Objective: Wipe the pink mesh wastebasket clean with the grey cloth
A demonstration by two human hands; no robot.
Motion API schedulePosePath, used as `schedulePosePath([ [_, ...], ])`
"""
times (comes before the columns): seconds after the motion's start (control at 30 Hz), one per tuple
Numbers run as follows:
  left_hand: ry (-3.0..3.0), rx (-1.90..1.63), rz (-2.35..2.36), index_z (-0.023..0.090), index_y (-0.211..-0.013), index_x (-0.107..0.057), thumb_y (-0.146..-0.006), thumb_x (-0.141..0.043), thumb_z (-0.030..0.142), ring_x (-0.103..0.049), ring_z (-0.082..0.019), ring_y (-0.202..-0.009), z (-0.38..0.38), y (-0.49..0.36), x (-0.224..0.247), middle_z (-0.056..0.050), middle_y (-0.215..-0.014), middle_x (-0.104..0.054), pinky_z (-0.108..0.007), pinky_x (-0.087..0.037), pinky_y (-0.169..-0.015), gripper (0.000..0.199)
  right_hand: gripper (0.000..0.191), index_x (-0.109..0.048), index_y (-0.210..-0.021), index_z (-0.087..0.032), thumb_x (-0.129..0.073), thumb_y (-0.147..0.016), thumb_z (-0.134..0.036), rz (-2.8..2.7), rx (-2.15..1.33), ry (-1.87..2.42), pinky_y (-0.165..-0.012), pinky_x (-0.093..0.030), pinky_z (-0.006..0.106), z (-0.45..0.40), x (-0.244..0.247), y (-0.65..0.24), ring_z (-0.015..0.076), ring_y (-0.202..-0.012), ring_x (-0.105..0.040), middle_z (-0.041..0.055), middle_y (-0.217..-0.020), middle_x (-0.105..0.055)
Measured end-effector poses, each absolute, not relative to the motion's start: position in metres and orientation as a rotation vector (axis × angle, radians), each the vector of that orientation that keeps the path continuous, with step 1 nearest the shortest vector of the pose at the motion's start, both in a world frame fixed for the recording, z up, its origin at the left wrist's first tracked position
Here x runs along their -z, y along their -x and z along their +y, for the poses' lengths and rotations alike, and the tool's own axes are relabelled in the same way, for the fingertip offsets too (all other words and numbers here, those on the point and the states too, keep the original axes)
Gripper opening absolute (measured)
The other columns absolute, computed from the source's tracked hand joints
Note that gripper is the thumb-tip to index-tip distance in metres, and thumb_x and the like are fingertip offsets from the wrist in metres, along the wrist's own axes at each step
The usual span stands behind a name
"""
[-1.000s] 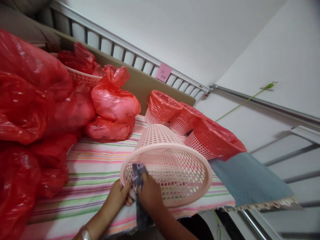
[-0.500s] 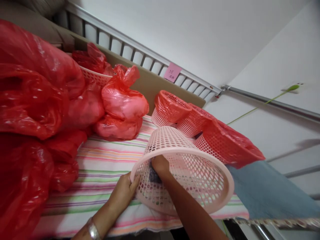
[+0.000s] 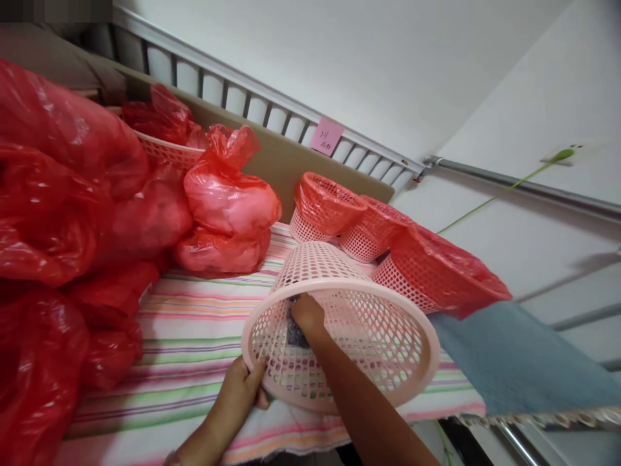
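A pink perforated plastic basket lies on its side on the striped cloth, its wide mouth facing me. My left hand grips the basket's rim at the lower left, thumb and fingers closed around it. Inside the basket, my right hand is closed on a dark grey cloth, pressed against the left inner wall. Part of that cloth is hidden behind the fingers.
Red plastic bags are heaped at left. Three pink baskets lined with red bags stand behind and right. A pink note hangs on the white railing. Blue fabric covers the right side; a metal pipe runs along the wall.
The view has shifted slightly. My left hand has slid a little lower on the rim, and my right hand stays inside the basket with the cloth.
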State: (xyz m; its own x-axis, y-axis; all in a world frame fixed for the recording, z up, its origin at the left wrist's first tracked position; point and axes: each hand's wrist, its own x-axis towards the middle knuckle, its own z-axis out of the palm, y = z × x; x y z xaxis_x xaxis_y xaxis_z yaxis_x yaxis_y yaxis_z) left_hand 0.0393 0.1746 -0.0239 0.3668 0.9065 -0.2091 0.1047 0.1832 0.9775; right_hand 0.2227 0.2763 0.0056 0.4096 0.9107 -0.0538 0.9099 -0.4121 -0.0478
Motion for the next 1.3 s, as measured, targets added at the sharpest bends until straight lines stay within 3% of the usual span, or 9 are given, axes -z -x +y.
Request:
schedulePosePath([
  [0.17,-1.305,-0.768,1.054,0.018,-0.046,-0.051,-0.080,-0.034,0.058,-0.053,-0.015,-0.035,0.176,-0.040,0.026,-0.003,-0.035,-0.056,-0.024,-0.042,-0.046,0.055,0.040,-0.052,-0.117,-0.018,-0.044,-0.078,-0.028,-1.862,-0.050,2.539,-0.074,-0.044,0.031,0.202,-0.007,-0.191,0.0235,-0.089,-0.062,0.0106,-0.098,-0.065],
  [0.43,-1.231,-0.887,1.049,0.018,-0.059,-0.050,-0.075,-0.039,0.060,-0.051,-0.015,-0.036,0.176,-0.043,0.032,0.001,-0.040,-0.053,-0.023,-0.037,-0.040,0.047,0.043,-0.056,-0.113,-0.021,-0.047,-0.071,-0.022,-2.142,-0.230,2.322,-0.080,-0.043,0.035,0.104,-0.006,-0.166,0.0254,-0.094,-0.059,0.0104,-0.103,-0.062],
  [0.53,-1.217,-0.853,1.053,0.018,-0.065,-0.050,-0.076,-0.038,0.061,-0.046,-0.014,-0.029,0.176,-0.044,0.033,0.005,-0.036,-0.046,-0.023,-0.033,-0.034,0.045,0.041,-0.056,-0.112,-0.020,-0.044,-0.074,-0.023,-2.107,-0.195,2.373,-0.078,-0.044,0.034,0.125,-0.012,-0.178,0.0249,-0.091,-0.060,0.0101,-0.100,-0.064],
  [0.6,-1.252,-0.875,1.056,0.018,-0.067,-0.053,-0.077,-0.040,0.058,-0.048,-0.015,-0.032,0.178,-0.042,0.030,0.003,-0.039,-0.051,-0.024,-0.036,-0.035,0.043,0.042,-0.053,-0.116,-0.018,-0.042,-0.077,-0.025,-2.017,-0.122,2.468,-0.075,-0.044,0.034,0.153,-0.015,-0.189,0.0251,-0.088,-0.062,0.0109,-0.097,-0.065],
  [0.73,-1.432,-0.976,1.040,0.014,-0.071,-0.062,-0.081,-0.044,0.041,-0.062,-0.021,-0.065,0.186,-0.035,0.018,-0.007,-0.068,-0.069,-0.028,-0.047,-0.061,0.034,0.043,-0.051,-0.121,-0.018,-0.041,-0.080,-0.029,-1.845,-0.045,2.616,-0.076,-0.044,0.033,0.225,-0.016,-0.212,0.0243,-0.091,-0.062,0.0112,-0.100,-0.066],
  [0.8,-1.498,-0.969,1.049,0.014,-0.071,-0.063,-0.081,-0.044,0.037,-0.061,-0.021,-0.068,0.194,-0.030,0.012,-0.008,-0.072,-0.069,-0.028,-0.046,-0.064,0.032,0.040,-0.054,-0.118,-0.020,-0.040,-0.082,-0.031,-1.784,-0.059,2.652,-0.077,-0.044,0.033,0.257,-0.013,-0.223,0.0241,-0.095,-0.061,0.0114,-0.103,-0.065],
  [0.97,-1.458,-0.978,1.112,0.014,-0.067,-0.058,-0.079,-0.045,0.038,-0.056,-0.017,-0.056,0.207,-0.026,0.010,-0.005,-0.062,-0.064,-0.025,-0.043,-0.054,0.029,0.039,-0.057,-0.115,-0.020,-0.033,-0.086,-0.031,-1.672,-0.097,2.682,-0.078,-0.044,0.034,0.302,0.002,-0.244,0.0246,-0.100,-0.060,0.0121,-0.109,-0.064],
  [1.1,-1.260,-0.813,1.116,0.017,-0.063,-0.052,-0.077,-0.043,0.050,-0.049,-0.014,-0.036,0.197,-0.030,0.018,0.002,-0.043,-0.054,-0.024,-0.038,-0.040,0.037,0.038,-0.058,-0.111,-0.019,-0.033,-0.085,-0.032,-1.644,-0.111,2.670,-0.080,-0.044,0.035,0.305,0.007,-0.248,0.0254,-0.102,-0.059,0.0114,-0.112,-0.063],
  [1.3,-1.284,-0.727,1.057,0.018,-0.050,-0.050,-0.079,-0.038,0.055,-0.049,-0.014,-0.033,0.181,-0.032,0.021,0.001,-0.032,-0.050,-0.024,-0.040,-0.045,0.048,0.041,-0.053,-0.116,-0.020,-0.041,-0.080,-0.035,-1.700,-0.119,2.625,-0.077,-0.044,0.033,0.269,-0.001,-0.226,0.0247,-0.095,-0.061,0.0106,-0.104,-0.065],
])
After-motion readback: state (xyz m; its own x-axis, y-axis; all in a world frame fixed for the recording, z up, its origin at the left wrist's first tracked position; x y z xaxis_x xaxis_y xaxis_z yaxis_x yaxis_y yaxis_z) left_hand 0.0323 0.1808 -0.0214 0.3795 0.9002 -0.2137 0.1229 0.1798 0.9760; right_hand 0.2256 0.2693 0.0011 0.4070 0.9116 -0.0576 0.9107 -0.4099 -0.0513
